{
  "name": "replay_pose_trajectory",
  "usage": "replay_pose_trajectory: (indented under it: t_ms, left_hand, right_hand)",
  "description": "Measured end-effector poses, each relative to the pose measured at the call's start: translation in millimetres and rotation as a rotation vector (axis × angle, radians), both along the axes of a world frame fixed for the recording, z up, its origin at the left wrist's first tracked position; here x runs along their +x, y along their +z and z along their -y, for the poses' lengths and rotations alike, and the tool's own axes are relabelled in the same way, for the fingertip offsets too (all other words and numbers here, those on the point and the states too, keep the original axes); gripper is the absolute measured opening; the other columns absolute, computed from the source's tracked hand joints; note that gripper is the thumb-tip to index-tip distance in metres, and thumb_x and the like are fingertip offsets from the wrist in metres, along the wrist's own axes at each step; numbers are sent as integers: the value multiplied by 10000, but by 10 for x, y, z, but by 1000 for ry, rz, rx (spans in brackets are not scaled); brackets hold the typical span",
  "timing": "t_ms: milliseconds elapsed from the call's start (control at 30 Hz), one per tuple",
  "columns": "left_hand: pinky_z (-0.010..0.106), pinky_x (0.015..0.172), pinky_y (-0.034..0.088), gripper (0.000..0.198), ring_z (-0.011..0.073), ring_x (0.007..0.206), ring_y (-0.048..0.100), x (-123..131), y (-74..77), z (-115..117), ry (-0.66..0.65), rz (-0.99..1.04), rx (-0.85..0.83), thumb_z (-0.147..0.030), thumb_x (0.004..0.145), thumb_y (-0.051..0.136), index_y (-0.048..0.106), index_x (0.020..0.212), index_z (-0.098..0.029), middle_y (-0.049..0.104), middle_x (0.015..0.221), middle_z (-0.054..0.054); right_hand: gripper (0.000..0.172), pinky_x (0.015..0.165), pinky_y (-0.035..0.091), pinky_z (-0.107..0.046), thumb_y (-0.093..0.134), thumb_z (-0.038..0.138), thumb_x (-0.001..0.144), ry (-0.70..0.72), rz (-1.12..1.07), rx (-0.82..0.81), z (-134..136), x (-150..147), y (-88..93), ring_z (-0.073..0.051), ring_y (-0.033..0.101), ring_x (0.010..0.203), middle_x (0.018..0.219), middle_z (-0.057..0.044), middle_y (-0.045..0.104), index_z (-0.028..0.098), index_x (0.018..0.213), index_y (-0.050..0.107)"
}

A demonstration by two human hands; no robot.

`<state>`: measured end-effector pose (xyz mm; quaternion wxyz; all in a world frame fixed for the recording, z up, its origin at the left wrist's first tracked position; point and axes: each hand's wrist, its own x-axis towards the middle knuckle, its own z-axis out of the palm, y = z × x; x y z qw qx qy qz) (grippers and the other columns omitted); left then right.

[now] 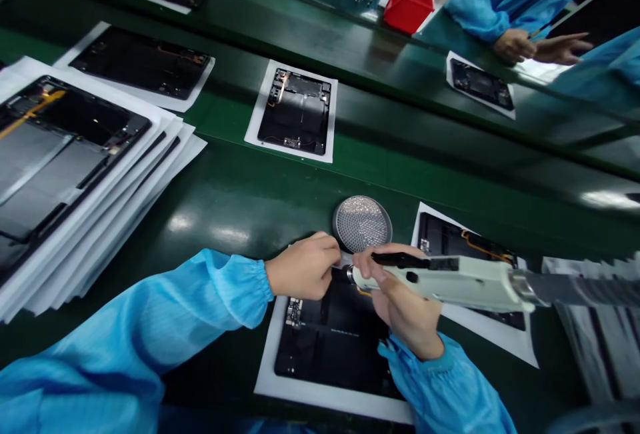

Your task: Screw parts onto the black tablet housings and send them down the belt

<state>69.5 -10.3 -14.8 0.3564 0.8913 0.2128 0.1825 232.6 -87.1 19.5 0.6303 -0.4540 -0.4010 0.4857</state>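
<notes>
Grips a long cream-white electric screwdriver [463, 282] in the bare right hand [403, 304], fingers [373, 267] clenched round the narrow front of the body, just behind a small metal tip, with a black lever along the top. Lying almost level across the view, long axis running from the tip at the left to a grey sheathed rear end leaving at the right edge. Nearest the tip: the right hand by its grip, with the bare left hand [303, 266] also just beside it, fingertips [333, 247] pinched together and touching or almost touching the tool's nose; cannot tell whether anything small sits between them, hidden by the fingers. Directly below both hands, a black tablet housing [333, 347] on a white paper sheet [265, 381], upper edge tucked under the wrists, with an orange flex cable [365, 292] just visible near the tip. Just above the left fingers, a round metal mesh tray [363, 224] heaped with tiny silver screws. Farther off on the dark green conveyor belt [240, 184], a stack of tablet housings on white sheets [65, 167] at left, and more single housings beyond. Across the belt, a co-worker's hands [515, 46] in blue sleeves, near a red plastic bin [409, 9].
</notes>
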Motion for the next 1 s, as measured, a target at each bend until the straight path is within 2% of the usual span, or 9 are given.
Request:
replay_pose_trajectory:
  t_ms: [167,267,367,467,600,767,1000]
  left_hand:
    - [321,870,521,170,229,966,586,10,17,2,-16,7,-23,-45,768,520,654,843,-118,629,950,107]
    - [348,924,505,120,231,996,597,14,38,2,-40,19,-48,-126,812,604,670,912,-119,643,1000,104]
    - [374,945,484,157,232,1001,609,16,43,8,-56,-3,-70,-222,837,695,678,958,-123,655,1019,92]
    - [362,903,479,132,221,977,616,21,28,22,-53,-24,-55,-252,883,689,683,935,-131,668,995,76]
    - [328,858,474,115,197,927,621,26,-3,35,-44,-24,-10,-208,941,618,678,874,-137,678,935,62]
    - [312,835,465,122,196,912,621,23,-24,30,-44,-34,18,-184,935,616,676,843,-132,678,909,61]
    - [316,811,454,192,190,874,618,30,-50,30,-62,-22,74,-254,964,601,690,844,-133,677,862,58]
  right_hand:
    - [211,681,503,-387,681,147,833,-11,24,66,-14,7,167,-179,595,679,709,-3,619,251,1016,677]
    - [199,692,528,-410,690,169,835,-20,24,117,-34,8,268,-166,580,649,675,6,605,257,1012,688]
    - [188,689,530,-405,690,172,836,-19,10,137,-51,-5,323,-156,564,636,654,8,593,253,1006,697]
    - [199,692,529,-405,670,156,846,-12,-4,149,-57,-23,329,-160,567,651,651,5,591,250,1019,695]
    - [210,690,523,-421,668,159,844,-6,-5,146,-55,-27,315,-169,564,649,647,7,588,262,1025,696]
    - [195,695,484,-398,710,162,823,-28,3,124,-47,-2,366,-167,562,650,660,1,605,253,995,701]
    - [165,694,480,-396,699,189,838,-25,13,129,-32,-22,363,-159,555,637,662,2,601,255,990,703]
